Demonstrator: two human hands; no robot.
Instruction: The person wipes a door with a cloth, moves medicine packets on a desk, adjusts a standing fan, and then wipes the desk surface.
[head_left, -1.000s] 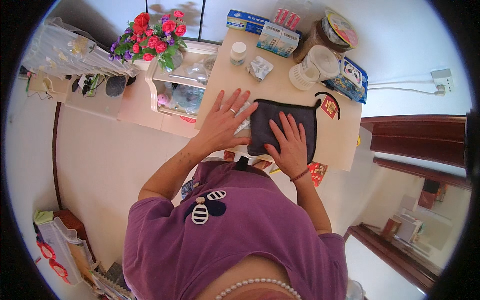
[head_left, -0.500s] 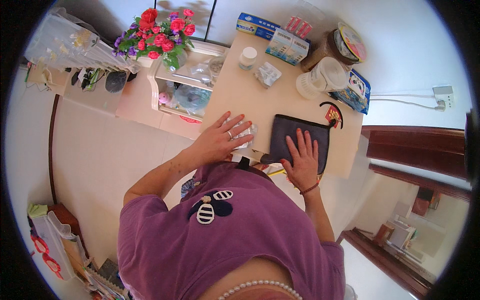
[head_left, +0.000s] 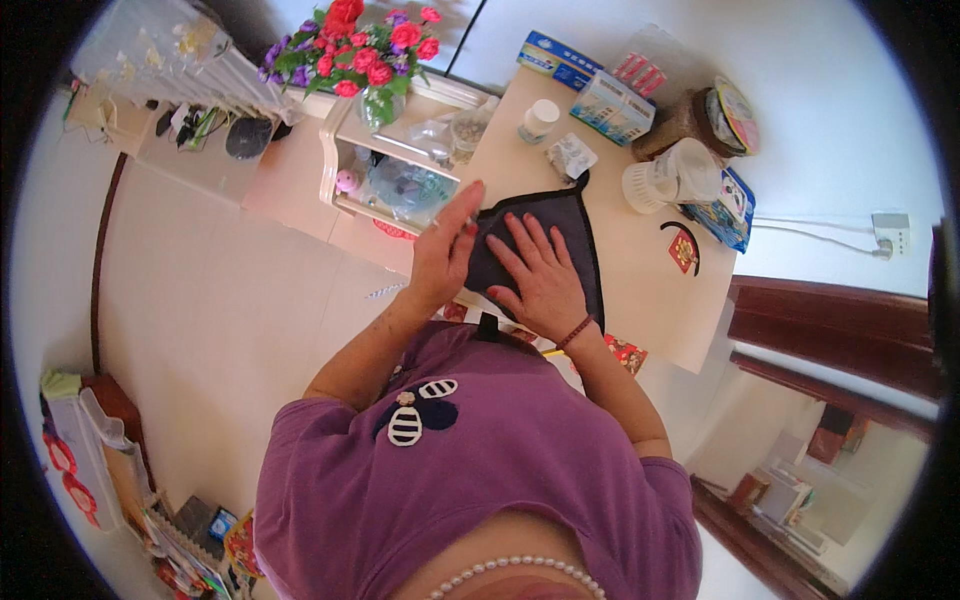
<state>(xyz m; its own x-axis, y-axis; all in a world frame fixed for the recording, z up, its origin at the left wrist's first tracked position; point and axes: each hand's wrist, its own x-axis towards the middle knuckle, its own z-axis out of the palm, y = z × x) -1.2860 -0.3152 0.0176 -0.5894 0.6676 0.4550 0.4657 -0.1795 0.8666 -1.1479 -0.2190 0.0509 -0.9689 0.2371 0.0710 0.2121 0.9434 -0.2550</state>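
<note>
A dark grey zip pouch (head_left: pixel 560 215) with black edging lies flat and slanted on the pale table. My right hand (head_left: pixel 543 280) rests palm down on it with the fingers spread, holding nothing. At the pouch's left edge is my left hand (head_left: pixel 445 250), turned on its side with fingers stretched out toward the far side. Whether its fingertips touch the pouch cannot be made out. Just beyond the pouch's far corner sits a crumpled white and silver packet (head_left: pixel 572 157), near a small white-capped bottle (head_left: pixel 539 120). The silver blister pack is not visible now.
Along the back stand blue and white boxes (head_left: pixel 612 105), a white plastic jug (head_left: pixel 672 177) and a blue packet (head_left: pixel 728 208). A red tag (head_left: pixel 684 250) lies at the right. Artificial flowers (head_left: pixel 370 55) stand on the shelf unit (head_left: pixel 335 165) at the left.
My right hand and the pouch have moved left, over where the silver blister pack lay. My left hand has lifted from that spot and turned on its side. The view has shifted slightly.
</note>
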